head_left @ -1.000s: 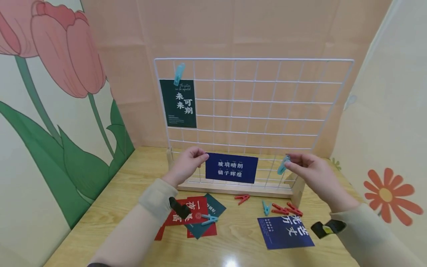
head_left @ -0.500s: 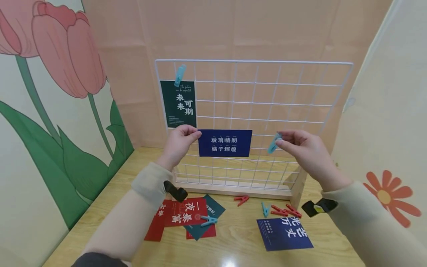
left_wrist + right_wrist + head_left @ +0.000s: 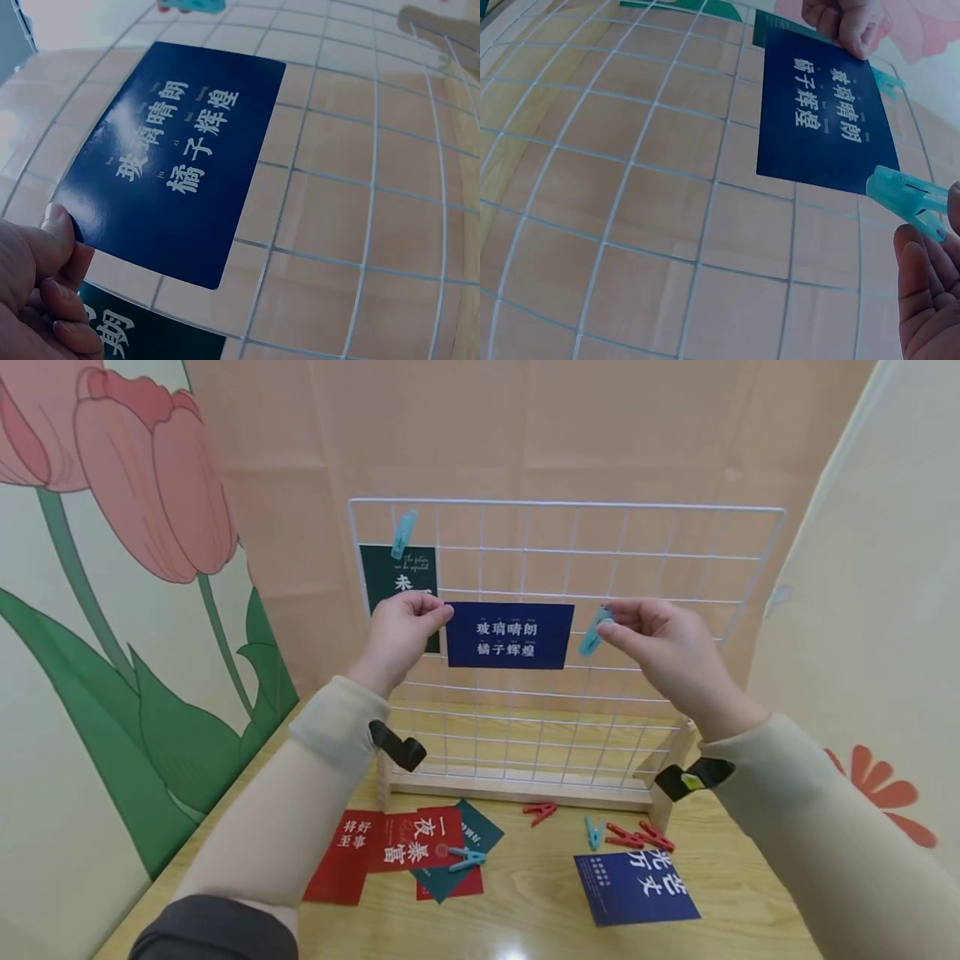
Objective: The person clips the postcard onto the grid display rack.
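Note:
My left hand (image 3: 401,635) pinches a dark blue card (image 3: 510,636) with white Chinese characters by its upper left corner. The card lies sideways in front of the white wire grid (image 3: 645,556). To its right, my right hand (image 3: 663,643) holds a light blue clothespin (image 3: 595,632) between thumb and fingers, a little off the card's right edge in the head view. A dark green card (image 3: 397,568) hangs at the grid's upper left under another light blue clothespin (image 3: 404,534). My left hand hides part of that green card.
On the wooden table (image 3: 525,893) lie red cards (image 3: 416,839), a green card (image 3: 483,827) and a blue card (image 3: 637,889). Red clothespins (image 3: 540,812) and light blue clothespins (image 3: 467,858) are scattered among them. A wooden base (image 3: 517,788) supports the grid.
Both hands have risen along the grid, carrying the blue card and the clothespin upward. The clothespin has also shifted left, closer to the card. The cards on the table stay put.

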`<action>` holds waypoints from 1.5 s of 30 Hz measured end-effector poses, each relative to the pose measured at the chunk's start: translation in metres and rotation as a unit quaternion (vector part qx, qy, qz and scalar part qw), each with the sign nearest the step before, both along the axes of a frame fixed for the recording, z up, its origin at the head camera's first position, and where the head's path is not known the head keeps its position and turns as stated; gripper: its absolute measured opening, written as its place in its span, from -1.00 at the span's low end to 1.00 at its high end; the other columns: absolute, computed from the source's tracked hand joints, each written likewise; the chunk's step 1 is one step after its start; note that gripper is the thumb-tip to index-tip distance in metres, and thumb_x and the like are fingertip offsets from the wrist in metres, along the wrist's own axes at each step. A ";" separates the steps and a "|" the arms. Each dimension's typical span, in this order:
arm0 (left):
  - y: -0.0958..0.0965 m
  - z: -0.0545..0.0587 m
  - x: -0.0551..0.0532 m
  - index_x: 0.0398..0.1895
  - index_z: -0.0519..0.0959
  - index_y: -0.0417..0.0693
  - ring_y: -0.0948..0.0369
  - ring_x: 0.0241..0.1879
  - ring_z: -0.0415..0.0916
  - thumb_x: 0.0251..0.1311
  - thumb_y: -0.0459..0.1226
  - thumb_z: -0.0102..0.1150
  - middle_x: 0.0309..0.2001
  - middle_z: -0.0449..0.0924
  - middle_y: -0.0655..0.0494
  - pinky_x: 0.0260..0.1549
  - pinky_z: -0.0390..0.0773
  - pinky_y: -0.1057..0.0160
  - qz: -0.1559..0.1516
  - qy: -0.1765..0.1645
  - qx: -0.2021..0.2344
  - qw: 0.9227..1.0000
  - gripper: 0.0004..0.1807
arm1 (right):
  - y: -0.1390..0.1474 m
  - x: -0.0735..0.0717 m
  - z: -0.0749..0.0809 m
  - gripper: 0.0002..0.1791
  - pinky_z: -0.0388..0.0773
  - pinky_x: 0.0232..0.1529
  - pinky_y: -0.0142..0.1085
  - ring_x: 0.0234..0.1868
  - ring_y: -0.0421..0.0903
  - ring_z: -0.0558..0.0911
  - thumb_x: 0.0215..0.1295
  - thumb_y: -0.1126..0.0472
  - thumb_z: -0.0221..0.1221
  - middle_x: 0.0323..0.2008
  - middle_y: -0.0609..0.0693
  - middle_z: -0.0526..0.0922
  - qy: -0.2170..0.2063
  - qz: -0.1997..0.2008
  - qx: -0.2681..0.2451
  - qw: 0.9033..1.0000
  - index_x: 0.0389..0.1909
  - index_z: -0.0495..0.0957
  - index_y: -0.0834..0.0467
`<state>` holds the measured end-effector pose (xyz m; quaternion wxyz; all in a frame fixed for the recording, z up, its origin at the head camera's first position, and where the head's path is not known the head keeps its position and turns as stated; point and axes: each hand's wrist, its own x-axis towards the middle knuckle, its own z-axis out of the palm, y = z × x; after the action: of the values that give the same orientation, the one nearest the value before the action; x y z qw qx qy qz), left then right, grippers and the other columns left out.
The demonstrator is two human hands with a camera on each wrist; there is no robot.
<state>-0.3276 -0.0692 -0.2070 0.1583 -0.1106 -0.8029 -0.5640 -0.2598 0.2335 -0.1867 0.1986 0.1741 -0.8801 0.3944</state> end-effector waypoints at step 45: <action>0.019 0.034 -0.020 -0.19 0.67 -0.05 0.28 -0.27 0.52 0.19 -0.07 0.29 -0.26 0.64 0.16 -0.26 0.49 0.32 0.128 0.079 0.064 0.987 -0.72 | -0.067 -0.053 0.071 -0.70 0.48 -0.18 -0.42 -0.24 -0.17 0.56 0.33 0.17 0.20 -0.26 -0.07 0.61 0.061 -0.006 -0.170 0.984 -0.01 0.54 0.25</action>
<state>-0.3475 -0.0497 -0.1735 0.2985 -0.0408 -0.7578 -0.5788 -0.3132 0.1668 -0.1154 0.2808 0.1558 -0.7876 0.5259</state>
